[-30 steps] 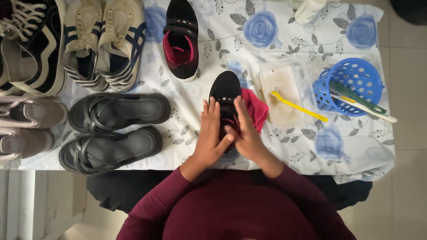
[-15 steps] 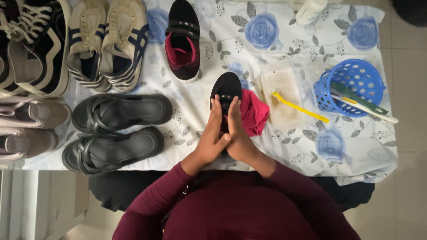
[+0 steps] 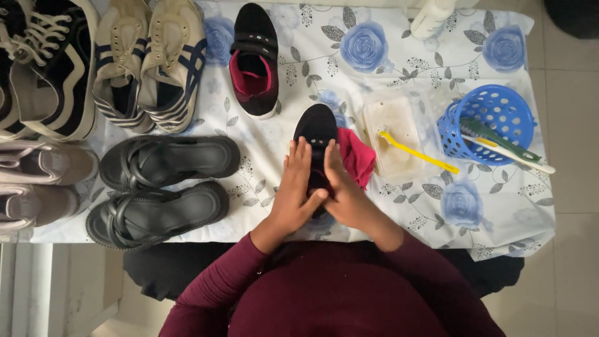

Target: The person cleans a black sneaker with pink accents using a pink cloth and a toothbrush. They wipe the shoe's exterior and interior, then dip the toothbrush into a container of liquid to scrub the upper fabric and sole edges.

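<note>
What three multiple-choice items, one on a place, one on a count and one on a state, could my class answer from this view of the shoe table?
1. Where does the yellow toothbrush lie?
A. across the clear tray
B. inside the blue basket
C. on the floor

2. How many black sandals lie on the cloth?
A. one
B. two
C. four

3. How are both hands placed?
A. both on the small black shoe
B. both raised off the table
C. one on the basket

Answers:
1. A, since its yellow handle crosses the tray's edge.
2. B, since a pair lies side by side at left.
3. A, since the left hand and right hand clasp the shoe, beside the red cloth.
</note>
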